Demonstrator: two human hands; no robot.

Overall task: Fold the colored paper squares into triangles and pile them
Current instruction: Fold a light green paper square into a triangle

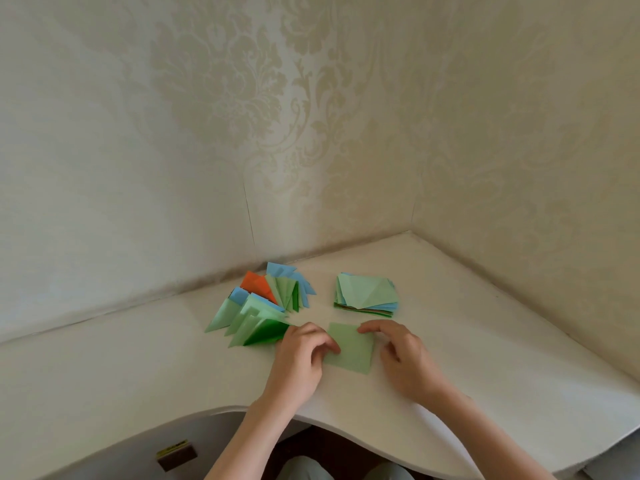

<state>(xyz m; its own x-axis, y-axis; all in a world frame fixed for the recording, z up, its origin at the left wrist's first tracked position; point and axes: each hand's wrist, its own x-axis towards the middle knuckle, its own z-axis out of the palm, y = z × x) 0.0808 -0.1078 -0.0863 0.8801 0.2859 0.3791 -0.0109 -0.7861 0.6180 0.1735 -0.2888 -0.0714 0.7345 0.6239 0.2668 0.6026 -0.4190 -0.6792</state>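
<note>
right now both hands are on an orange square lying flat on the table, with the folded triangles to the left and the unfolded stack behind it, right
Not quite: the square under the left hand and right hand is light green, not orange, as the head view shows. It lies flat on the table, with the folded triangles to the left and the unfolded stack behind it.
</note>
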